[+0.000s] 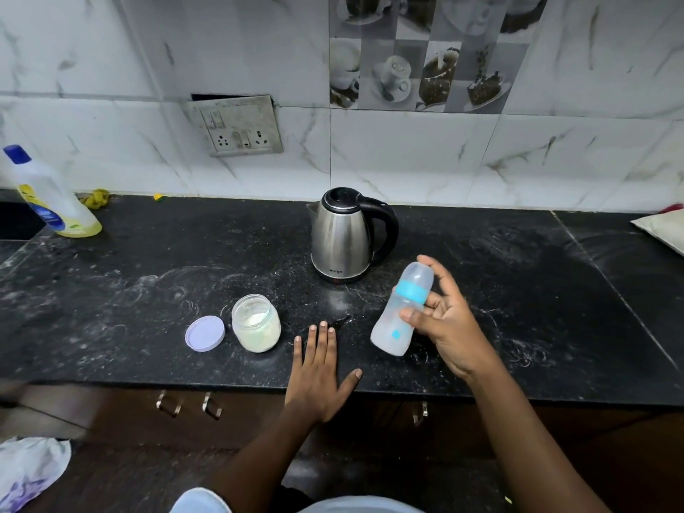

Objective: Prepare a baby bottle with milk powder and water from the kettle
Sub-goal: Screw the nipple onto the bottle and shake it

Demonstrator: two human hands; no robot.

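Observation:
My right hand (449, 327) grips a clear baby bottle (401, 309) with a blue collar and a clear cap, held tilted above the black counter (148, 290), cap end toward the kettle. A steel kettle (342, 235) with a black lid and handle stands behind it. My left hand (320, 372) rests flat on the counter's front edge with straight fingers. Left of it stands an open glass jar (256, 322) with white milk powder inside, and its lilac lid (204, 333) lies beside the jar.
A yellow liquid bottle with a blue cap (52, 198) stands at the far left by a sink edge. A wall socket plate (240, 127) sits above the counter. A pale cushion-like thing (662, 227) lies at the right edge. Drawer handles (190, 403) sit below.

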